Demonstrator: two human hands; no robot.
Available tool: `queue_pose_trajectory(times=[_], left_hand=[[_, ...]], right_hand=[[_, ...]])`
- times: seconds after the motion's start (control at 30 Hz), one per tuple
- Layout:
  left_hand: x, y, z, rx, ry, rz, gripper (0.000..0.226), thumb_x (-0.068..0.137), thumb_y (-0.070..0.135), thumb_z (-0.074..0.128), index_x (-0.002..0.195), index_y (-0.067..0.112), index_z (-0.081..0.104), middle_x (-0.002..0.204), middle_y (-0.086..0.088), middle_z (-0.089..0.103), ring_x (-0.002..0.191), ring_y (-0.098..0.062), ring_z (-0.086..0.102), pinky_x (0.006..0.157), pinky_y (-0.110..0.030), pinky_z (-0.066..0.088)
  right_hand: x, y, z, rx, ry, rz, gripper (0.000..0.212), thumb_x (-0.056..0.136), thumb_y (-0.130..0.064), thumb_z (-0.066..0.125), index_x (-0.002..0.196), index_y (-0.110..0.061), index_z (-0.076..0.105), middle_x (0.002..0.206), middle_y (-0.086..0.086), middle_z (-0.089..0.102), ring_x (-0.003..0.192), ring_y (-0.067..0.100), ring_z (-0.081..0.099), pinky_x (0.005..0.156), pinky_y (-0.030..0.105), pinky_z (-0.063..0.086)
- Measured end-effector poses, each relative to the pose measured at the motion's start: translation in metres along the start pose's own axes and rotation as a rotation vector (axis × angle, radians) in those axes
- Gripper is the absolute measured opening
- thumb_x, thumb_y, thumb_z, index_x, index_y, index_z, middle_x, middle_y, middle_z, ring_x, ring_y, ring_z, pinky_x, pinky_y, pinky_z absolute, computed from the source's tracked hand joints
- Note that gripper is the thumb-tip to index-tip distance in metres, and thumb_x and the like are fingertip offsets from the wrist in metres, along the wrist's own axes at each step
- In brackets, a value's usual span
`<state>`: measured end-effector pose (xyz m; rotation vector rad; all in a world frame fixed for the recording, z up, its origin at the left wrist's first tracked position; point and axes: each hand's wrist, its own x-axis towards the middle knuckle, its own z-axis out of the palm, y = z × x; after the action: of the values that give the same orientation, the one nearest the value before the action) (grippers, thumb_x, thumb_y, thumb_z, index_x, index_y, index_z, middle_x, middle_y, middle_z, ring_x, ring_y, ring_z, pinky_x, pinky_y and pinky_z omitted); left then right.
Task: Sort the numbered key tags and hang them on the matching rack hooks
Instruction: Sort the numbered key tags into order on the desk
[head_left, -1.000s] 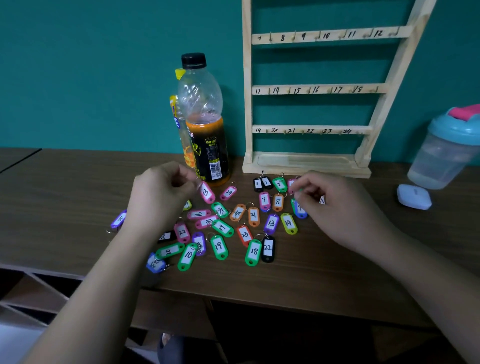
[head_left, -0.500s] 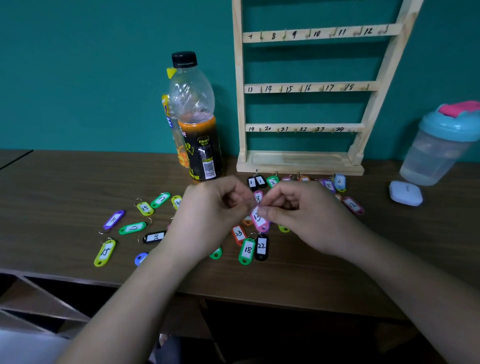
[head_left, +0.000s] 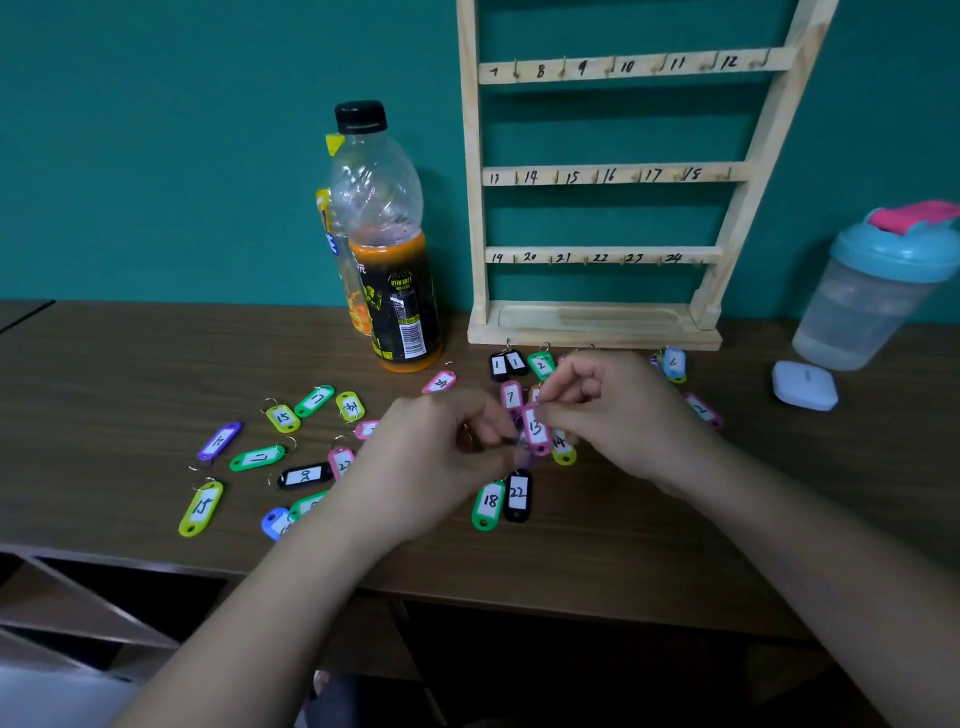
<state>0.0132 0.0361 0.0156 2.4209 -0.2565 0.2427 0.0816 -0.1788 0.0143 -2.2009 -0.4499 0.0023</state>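
A pink key tag numbered 13 (head_left: 535, 429) hangs just above the table between my hands. My right hand (head_left: 618, 410) pinches its ring end from the right. My left hand (head_left: 441, 457) has its fingers curled at the tag's lower left, on a purple tag (head_left: 523, 457) half hidden behind it. Several coloured numbered tags lie scattered on the brown table (head_left: 130, 364), among them green 18 (head_left: 488, 504), black 22 (head_left: 518, 494) and pink 7 (head_left: 511, 397). The wooden rack (head_left: 597, 176) with numbered hooks stands against the wall, its hooks bare.
An orange drink bottle (head_left: 389, 270) stands left of the rack. A shaker cup with a teal lid (head_left: 878, 291) and a small white case (head_left: 804, 385) sit at the right. The table's front edge runs below my forearms.
My hands came together at the middle of the table and lifted the pink 13 tag. The left-side tags, earlier under my left arm, now show.
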Motion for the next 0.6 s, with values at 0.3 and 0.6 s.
queue_pose_trajectory(times=[0.3, 0.6], left_hand=[[-0.011, 0.004, 0.012, 0.098, -0.099, 0.078, 0.019, 0.080, 0.044, 0.086, 0.092, 0.034, 0.075, 0.084, 0.014, 0.065, 0.084, -0.003, 0.058, 0.064, -0.014, 0.039], [-0.015, -0.014, -0.007, 0.156, -0.102, -0.035, 0.015, 0.081, 0.041, 0.087, 0.090, 0.034, 0.075, 0.084, 0.016, 0.068, 0.085, 0.000, 0.060, 0.066, -0.013, 0.040]], right_hand=[[0.000, 0.001, 0.012, -0.128, 0.051, 0.036, 0.014, 0.089, -0.032, 0.084, 0.081, -0.029, 0.074, 0.073, -0.011, 0.075, 0.064, -0.002, 0.069, 0.053, 0.014, 0.045], [-0.005, -0.003, 0.020, -0.221, 0.109, -0.057, 0.010, 0.094, -0.034, 0.079, 0.089, -0.032, 0.071, 0.075, -0.015, 0.071, 0.075, -0.010, 0.064, 0.059, 0.011, 0.041]])
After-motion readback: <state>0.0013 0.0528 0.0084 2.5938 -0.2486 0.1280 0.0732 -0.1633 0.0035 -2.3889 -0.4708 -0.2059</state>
